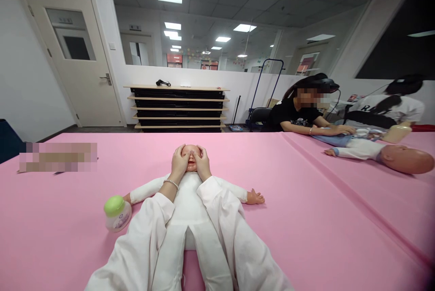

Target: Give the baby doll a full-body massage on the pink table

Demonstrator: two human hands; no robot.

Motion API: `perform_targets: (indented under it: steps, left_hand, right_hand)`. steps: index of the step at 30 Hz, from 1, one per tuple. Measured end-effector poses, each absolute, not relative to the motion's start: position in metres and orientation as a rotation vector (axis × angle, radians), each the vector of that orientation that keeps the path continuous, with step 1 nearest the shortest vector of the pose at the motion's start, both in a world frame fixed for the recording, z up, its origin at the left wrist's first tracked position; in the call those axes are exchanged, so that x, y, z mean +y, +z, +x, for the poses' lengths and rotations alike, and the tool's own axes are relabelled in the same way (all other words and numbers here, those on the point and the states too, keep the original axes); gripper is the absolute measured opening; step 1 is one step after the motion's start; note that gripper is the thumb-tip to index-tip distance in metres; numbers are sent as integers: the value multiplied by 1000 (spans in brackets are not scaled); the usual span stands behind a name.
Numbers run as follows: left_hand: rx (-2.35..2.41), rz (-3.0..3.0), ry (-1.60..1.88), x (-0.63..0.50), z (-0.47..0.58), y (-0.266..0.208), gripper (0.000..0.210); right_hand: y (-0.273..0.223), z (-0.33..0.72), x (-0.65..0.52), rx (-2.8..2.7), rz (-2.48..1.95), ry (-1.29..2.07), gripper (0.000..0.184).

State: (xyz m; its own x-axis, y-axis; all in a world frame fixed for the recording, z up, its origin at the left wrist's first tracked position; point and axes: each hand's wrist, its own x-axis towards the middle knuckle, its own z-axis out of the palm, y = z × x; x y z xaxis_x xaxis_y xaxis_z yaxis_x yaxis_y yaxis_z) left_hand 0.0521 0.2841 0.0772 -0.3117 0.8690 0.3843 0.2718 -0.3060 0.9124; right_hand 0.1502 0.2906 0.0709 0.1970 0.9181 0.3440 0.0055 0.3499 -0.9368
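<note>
A baby doll (190, 198) with a white cloth body lies on its back on the pink table cover, arms spread to both sides and head away from me. My left hand (180, 162) cups one side of the doll's head (192, 164), its thumb on the face beside the nose. On the other side my right hand (203, 162) curves round the head in the same way, thumb near the nose. Both thumbs cover the eye area; the mouth shows below. By the doll's hand on the left stands a jar (117, 214) with a green lid.
Pink cover (299, 227) spreads over the wide table. A person in black (299, 116) at the far right handles a second doll (384, 152), with a bottle (397, 132) beside it. Another person (394, 105) sits behind. A blurred-out item (57, 157) lies at left.
</note>
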Motion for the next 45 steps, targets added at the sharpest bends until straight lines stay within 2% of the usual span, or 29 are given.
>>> perform_targets:
  steps: [6, 11, 16, 23, 29, 37, 42, 45]
  left_hand:
    - [1487, 1432, 1656, 288, 53, 75, 33]
    - [1511, 1388, 1652, 289, 53, 74, 37]
    - [1491, 1414, 1634, 288, 52, 76, 34]
    - [1477, 1492, 1628, 284, 52, 78, 41]
    - [1479, 1453, 1629, 286, 53, 77, 36]
    - [1485, 1364, 1654, 287, 53, 76, 41]
    - [1453, 1352, 1673, 290, 53, 74, 36]
    - [1416, 1369, 1687, 292, 50, 69, 34]
  right_hand:
    - [70, 150, 294, -1171, -1041, 827, 31]
    - [69, 149, 295, -1158, -1067, 837, 37]
    - [70, 149, 294, -1179, -1042, 834, 34]
    - [71, 150, 290, -1210, -1016, 820, 45]
    - [69, 149, 295, -1184, -1042, 825, 32]
    - [67, 149, 297, -1153, -1072, 839, 39]
    - [65, 149, 298, -1168, -1040, 846, 34]
    - [63, 150, 298, -1202, -1003, 850, 39]
